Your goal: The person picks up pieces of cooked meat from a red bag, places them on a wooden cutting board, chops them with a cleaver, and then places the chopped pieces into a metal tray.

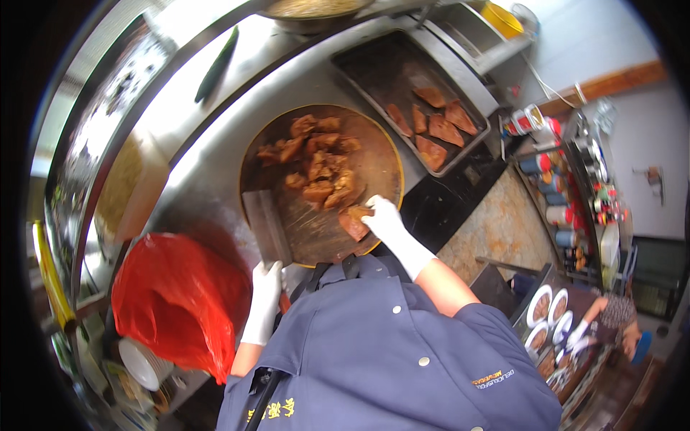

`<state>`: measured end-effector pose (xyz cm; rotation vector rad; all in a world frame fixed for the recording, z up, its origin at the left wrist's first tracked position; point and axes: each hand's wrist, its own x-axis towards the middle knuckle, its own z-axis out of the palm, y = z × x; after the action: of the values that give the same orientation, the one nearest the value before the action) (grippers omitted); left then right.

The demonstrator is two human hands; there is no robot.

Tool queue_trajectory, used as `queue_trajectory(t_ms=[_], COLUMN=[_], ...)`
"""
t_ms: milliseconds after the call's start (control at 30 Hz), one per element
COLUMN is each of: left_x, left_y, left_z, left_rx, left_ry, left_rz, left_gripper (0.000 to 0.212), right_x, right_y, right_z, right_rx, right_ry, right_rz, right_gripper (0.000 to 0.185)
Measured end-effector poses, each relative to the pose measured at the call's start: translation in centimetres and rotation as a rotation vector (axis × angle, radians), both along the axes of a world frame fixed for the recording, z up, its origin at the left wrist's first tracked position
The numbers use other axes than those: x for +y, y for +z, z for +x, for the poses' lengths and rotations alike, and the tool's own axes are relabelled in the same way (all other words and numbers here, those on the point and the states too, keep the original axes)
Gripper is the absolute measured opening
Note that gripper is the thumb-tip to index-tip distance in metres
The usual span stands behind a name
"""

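Note:
A round chopping board (pixel 372 156) with a yellow rim lies before me, bearing a heap of browned, cut meat pieces (pixel 323 167). My right hand (pixel 389 222), in a white glove, grips the edge of a brown meat slab (pixel 353 223) at the board's near right. A broad cleaver (pixel 268 226) lies over the board's left edge, and my left hand (pixel 267 291), gloved too, is closed on its handle end. At the upper right, a dark metal tray (pixel 377 64) holds several similar reddish-brown slabs (pixel 444 129).
Left of the board is a red plastic bag (pixel 178 301), with stacked white plates (pixel 141 363) below it. A cucumber (pixel 218 67) lies on the steel shelf. Jars crowd a rack (pixel 560 199) at right. Another person (pixel 614 323) works by plates at the lower right.

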<state>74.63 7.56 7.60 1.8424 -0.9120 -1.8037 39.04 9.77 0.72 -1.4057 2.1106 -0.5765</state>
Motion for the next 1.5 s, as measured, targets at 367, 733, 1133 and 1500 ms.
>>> queue_trajectory(t_ms=[367, 733, 1133, 1500], left_x=[0.8, 2.3, 1.3, 5.5], left_y=[-1.3, -0.4, 1.2, 6.2], left_z=[-2.4, -9.1, -10.9, -1.7], left_rx=[0.034, -0.199, -0.337, 0.237], left_ry=[0.131, 0.386, 0.349, 0.902], left_rz=[0.060, 0.083, 0.159, -0.303], left_gripper=[0.010, 0.004, 0.016, 0.016], right_x=[-1.1, -26.5, -25.5, -21.7], right_y=[6.6, -0.2, 1.0, 14.1], right_z=[-14.0, -34.2, -25.0, 5.0], right_rx=[-1.115, -1.147, -1.564, -1.280], right_ry=[-0.639, -0.666, -0.326, 0.419], right_rz=[-0.333, -0.435, -0.344, -0.047], right_gripper=[0.026, 0.045, 0.034, 0.037])
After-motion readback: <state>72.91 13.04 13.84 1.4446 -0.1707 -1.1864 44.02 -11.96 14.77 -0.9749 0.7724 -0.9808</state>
